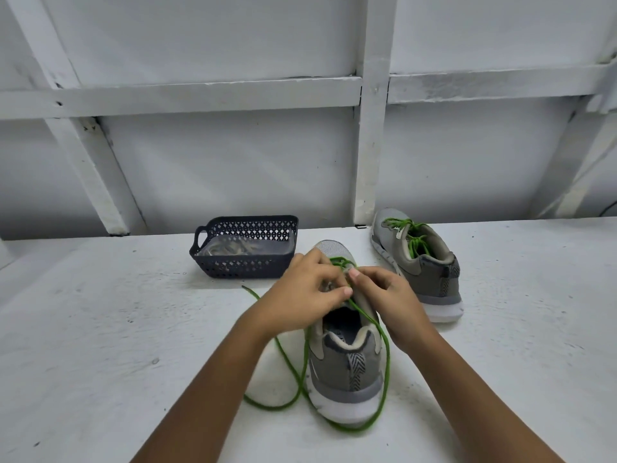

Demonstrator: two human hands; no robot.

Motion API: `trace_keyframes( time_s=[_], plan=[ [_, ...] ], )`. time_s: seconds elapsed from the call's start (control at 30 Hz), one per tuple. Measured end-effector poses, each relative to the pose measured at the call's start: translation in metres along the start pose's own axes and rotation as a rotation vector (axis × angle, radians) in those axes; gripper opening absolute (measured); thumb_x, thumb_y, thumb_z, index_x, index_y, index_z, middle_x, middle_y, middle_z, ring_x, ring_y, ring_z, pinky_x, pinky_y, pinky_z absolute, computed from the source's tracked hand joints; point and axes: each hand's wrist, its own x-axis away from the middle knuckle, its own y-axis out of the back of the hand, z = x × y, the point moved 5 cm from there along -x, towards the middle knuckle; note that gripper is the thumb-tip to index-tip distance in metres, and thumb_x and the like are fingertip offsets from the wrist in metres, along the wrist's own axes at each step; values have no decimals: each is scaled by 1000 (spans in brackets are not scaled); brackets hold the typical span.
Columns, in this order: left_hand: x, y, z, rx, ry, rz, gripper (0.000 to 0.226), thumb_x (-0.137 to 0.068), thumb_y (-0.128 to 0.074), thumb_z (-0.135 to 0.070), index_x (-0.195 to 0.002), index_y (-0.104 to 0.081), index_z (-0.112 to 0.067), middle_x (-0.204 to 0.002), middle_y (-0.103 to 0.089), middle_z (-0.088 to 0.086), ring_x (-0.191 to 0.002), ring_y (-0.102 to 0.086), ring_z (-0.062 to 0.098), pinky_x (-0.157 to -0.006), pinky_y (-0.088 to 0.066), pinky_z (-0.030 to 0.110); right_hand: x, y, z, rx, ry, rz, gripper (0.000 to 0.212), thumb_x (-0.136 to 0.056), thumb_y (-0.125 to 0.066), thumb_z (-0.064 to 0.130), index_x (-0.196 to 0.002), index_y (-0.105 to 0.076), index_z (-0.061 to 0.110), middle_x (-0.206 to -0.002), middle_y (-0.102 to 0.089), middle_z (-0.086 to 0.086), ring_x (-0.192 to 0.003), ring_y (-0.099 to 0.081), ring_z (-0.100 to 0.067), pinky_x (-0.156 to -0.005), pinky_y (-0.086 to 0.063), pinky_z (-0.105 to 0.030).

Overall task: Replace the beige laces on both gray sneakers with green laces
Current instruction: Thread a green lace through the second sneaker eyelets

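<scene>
Centrally, the left hand point(307, 289) lies over the eyelet area of the near sneaker point(347, 362), fingers curled, with the thumb tip pressed against the green lace point(385, 369). The right hand point(380, 292) meets it from the right, fingers curled in tightly at the tongue edge. Whether they pinch the lace or the upper cannot be determined, as the knuckles cover the contact point. Both hands hide most of the lacing row; only a short green crossing shows between them. The loose lace ends loop around the heel on the white table point(100, 329). The far sneaker point(430, 279) stands well apart to the right, carrying finished green lacing point(414, 235). The dark basket point(247, 265), far left of the hands, holds the beige laces point(230, 249), partly obscured by its perforated wall.
</scene>
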Motion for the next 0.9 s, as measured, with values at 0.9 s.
trace_keyframes(
  time_s=[0.9],
  plan=[
    [0,-2,1,-340,-37,-17,27,-83,-66,-34,-109,-60,-30,-98,-34,-5,-98,-29,14,-91,-29,31,14,15,56,616,293,324,67,-79,-41,-20,-47,-59,36,-87,-48,8,-87,-51,-3,-76,-40,-24]
  ],
)
